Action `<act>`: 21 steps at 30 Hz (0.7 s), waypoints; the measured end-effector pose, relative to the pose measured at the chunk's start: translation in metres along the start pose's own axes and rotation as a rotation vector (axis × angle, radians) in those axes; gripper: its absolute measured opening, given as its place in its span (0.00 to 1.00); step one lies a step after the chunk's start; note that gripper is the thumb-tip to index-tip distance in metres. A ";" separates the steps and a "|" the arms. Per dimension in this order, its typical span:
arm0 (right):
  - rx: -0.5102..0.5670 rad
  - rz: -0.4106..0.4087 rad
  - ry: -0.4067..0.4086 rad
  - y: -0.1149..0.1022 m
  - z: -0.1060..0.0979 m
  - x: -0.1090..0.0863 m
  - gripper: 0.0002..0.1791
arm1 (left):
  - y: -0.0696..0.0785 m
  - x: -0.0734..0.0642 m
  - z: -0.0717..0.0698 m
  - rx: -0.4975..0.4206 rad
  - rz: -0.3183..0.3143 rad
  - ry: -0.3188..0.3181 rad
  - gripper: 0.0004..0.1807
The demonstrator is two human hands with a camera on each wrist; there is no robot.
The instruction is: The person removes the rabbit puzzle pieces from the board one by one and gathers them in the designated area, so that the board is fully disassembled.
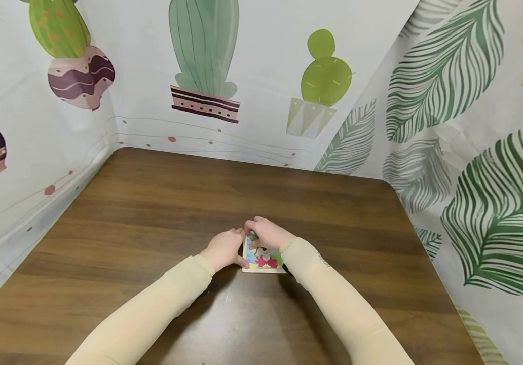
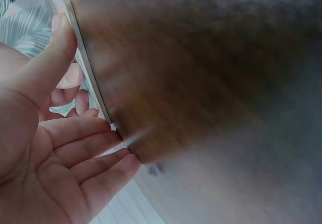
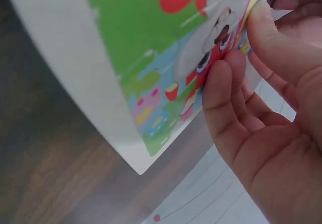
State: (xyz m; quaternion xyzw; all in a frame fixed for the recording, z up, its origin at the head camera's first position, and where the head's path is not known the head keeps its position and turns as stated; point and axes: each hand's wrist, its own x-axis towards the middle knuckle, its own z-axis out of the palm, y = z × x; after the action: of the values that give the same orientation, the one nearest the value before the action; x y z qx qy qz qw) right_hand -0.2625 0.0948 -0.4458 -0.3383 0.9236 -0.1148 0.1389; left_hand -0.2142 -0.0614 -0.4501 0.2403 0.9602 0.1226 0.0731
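A small jigsaw puzzle board [image 1: 266, 262] with a bright cartoon picture and a white border lies on the table. My left hand [image 1: 225, 249] is at its left side. In the left wrist view the thumb [image 2: 60, 27] rests on the board's rim, while the fairly straight fingers lie by the far end of that edge. Over the upper left of the picture is my right hand [image 1: 268, 234]. The right wrist view shows bent fingertips [image 3: 219, 75] touching the picture, with the thumb [image 3: 261, 20] close by. Whether they pinch a piece is hidden.
The brown wooden table [image 1: 161, 203] extends around the board. Behind it and at both sides hang white cloths, one with a cactus print [image 1: 204, 50] and one with a leaf print [image 1: 444, 76].
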 end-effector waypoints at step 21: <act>0.240 0.072 0.165 0.010 0.008 -0.001 0.06 | 0.005 -0.003 0.000 -0.001 -0.014 -0.020 0.48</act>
State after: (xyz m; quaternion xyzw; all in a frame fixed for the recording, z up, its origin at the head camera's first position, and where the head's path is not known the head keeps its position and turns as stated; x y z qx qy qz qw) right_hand -0.2651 0.1022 -0.4559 -0.2753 0.9231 -0.2465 0.1060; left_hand -0.2097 -0.0588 -0.4484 0.2347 0.9610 0.1202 0.0835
